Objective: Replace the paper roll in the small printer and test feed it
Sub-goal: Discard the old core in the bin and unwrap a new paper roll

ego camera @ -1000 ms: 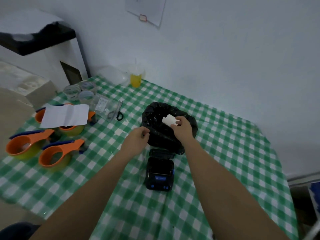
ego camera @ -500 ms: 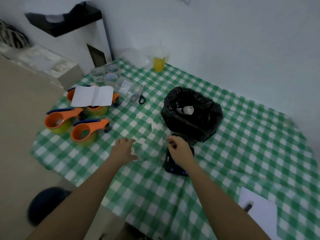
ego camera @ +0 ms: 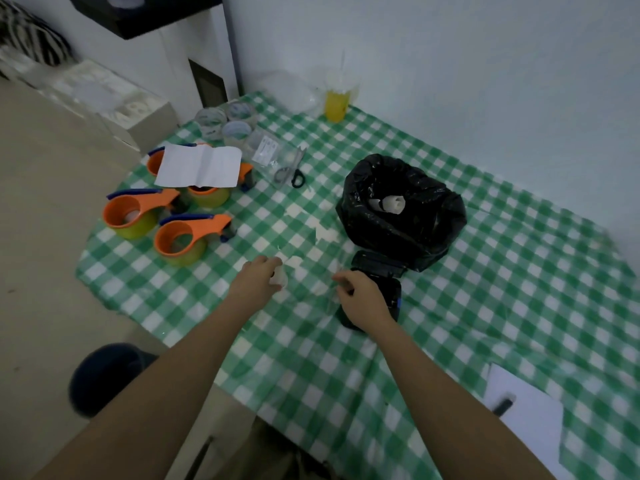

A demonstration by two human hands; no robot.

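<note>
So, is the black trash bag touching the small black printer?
Touching. In the head view the black trash bag bulges over the raised lid of the printer, with no tablecloth visible between them.

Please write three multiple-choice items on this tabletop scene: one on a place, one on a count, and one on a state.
1. Where does the small printer sit?
A. Right in front of the black bin bag
B. Beside the yellow drink
C. On the folded paper

2. How many orange tape dispensers are on the table?
A. One
B. Three
C. Five

3. What state is the printer's lid in?
A. Shut
B. Taken off
C. Flipped open

Answers: 1 A, the printer touches the bag's near side, under the right hand. 2 B, three orange dispensers cluster at the table's left. 3 C, the lid stands tilted back toward the bag.
</note>
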